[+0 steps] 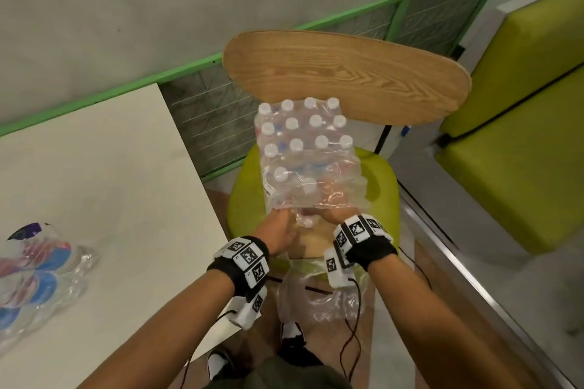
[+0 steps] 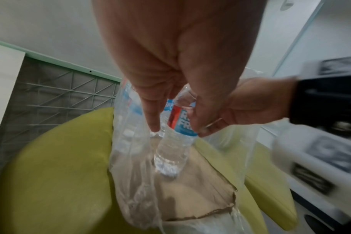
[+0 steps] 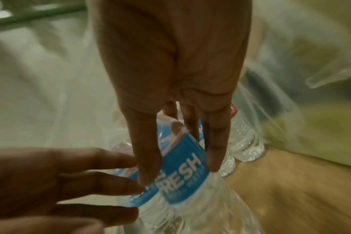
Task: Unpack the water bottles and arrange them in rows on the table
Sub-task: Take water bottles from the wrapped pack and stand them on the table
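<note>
Both grips, left hand (image 1: 282,232) and right hand (image 1: 337,215), clasp a clear blue-labelled water bottle (image 2: 175,139) inside the torn shrink-wrapped pack (image 1: 308,155); extraction next, likely.

Green chair seat (image 1: 380,186) carries wrapped bottle pack (image 1: 306,155); table (image 1: 110,167) holds loose bottles (image 1: 41,275).

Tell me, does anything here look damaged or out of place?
Yes. The cardboard tray under the bottle pack has a ragged, torn edge, and the pack's plastic wrap hangs open at the near end on the green chair seat.
</note>
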`<state>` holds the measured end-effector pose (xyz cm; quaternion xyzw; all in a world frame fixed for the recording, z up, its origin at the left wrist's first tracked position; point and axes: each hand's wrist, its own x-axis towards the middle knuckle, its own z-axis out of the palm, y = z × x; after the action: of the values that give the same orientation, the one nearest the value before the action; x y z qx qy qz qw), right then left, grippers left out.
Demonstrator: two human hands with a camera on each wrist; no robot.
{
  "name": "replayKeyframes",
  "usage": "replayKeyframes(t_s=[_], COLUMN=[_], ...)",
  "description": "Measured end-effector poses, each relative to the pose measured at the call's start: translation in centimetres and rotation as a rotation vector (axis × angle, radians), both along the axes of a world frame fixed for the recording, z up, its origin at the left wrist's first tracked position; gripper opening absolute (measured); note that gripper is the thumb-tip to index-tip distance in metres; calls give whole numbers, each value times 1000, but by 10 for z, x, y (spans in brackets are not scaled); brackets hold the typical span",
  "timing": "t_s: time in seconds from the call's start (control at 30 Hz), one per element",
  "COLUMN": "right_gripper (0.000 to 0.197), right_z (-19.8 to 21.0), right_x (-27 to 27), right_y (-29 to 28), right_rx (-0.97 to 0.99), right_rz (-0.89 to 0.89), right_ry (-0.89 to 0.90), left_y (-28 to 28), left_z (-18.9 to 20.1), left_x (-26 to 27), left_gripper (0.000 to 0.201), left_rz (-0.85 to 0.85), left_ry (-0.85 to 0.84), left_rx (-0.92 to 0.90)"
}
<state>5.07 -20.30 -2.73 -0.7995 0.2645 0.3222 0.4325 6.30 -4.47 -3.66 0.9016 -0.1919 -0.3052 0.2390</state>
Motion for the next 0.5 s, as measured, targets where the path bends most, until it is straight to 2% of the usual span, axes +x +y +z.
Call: replayKeyframes(t_s=[0.1, 0.17, 0.23, 0.27, 0.33, 0.37, 0.43, 0.5], right_gripper=[53, 46, 54, 54, 43, 38, 36, 43], right_z=[19, 19, 20, 15, 11, 15, 13, -3], right_x=[-15, -23, -30, -31, -30, -29, -28, -18], right_y=[-1, -6, -8, -9, -11, -11, -13, -11], right_rx=[-143, -70, 110, 226, 413, 423, 316, 236], right_rz=[242, 301, 315, 286, 147, 71, -2, -53], right_ry=[1, -34, -70, -32, 24, 34, 11, 38], left_y=[-5, -5, 0, 3, 13, 19, 33, 48], left_z=[4, 4, 5, 4, 5, 6, 10, 13], left_x=[-7, -11, -14, -16, -17, -17, -16, -14], left_gripper=[45, 49, 61, 67, 75, 76, 73, 61], left_rz=[62, 43, 6, -8, -2, 18, 45, 34], left_ry=[46, 117, 208, 246, 265, 261, 265, 273], left_rx=[-98, -223, -312, -329, -341, -314, -251, -204])
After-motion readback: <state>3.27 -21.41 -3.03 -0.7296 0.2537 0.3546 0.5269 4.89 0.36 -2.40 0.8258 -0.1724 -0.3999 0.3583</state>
